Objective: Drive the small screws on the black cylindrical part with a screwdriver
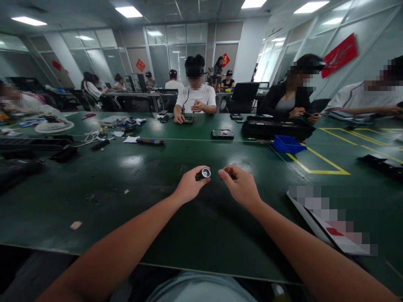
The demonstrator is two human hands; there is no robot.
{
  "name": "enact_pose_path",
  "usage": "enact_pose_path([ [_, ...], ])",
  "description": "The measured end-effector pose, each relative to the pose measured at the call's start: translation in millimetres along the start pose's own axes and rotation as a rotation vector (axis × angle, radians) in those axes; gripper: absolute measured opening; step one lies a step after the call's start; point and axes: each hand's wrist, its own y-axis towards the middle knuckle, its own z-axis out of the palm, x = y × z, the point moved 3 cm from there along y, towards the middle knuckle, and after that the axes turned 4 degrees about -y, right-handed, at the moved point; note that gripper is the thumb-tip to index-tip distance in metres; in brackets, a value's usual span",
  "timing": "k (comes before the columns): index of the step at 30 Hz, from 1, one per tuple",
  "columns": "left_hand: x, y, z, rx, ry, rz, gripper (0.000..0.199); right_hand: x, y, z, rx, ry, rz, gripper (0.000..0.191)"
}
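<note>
My left hand (pixel 189 185) is closed around a small dark cylinder (pixel 205 173). Its round silver-rimmed end, with a dark hollow middle, faces me. To the right, a short gap away, my right hand (pixel 241 184) has its thumb and fingers pinched together. A small reddish-brown piece (pixel 229 170) shows between those fingers, mostly covered, so its kind cannot be made out. Both hands are above the green table (pixel 151 209), and the two held things are apart from each other.
Farther off lie a screwdriver-like tool (pixel 151 142), a hard drive (pixel 222 134), a blue bin (pixel 288 144) and a long black casing (pixel 278 127). A white fan (pixel 54 125) stands far left. At right is a blurred sheet (pixel 327 222). A co-worker (pixel 195 98) sits opposite.
</note>
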Motion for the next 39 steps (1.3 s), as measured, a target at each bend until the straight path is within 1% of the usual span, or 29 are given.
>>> enact_pose_path([
  [6,4.4,1.0,-1.1,-0.006,0.010,0.008,0.039,1.6,-1.0,-1.2,0.012,0.019,-0.009,0.029],
  [13,0.6,1.4,-3.3,-0.011,0.020,0.013,0.037,1.4,0.1,-1.0,0.036,0.021,-0.025,0.029],
  [26,-0.1,0.4,-5.6,-0.012,0.044,0.025,0.038,-1.1,0.1,0.7,0.012,0.072,-0.011,0.026],
  [34,-1.0,-0.2,-6.6,-0.007,0.068,0.041,0.039,-0.5,0.0,0.9,0.016,0.066,-0.009,0.027],
  [39,-2.1,-2.2,-8.4,0.007,0.094,0.053,0.038,1.3,-0.5,-1.9,-0.002,0.048,-0.007,0.032],
])
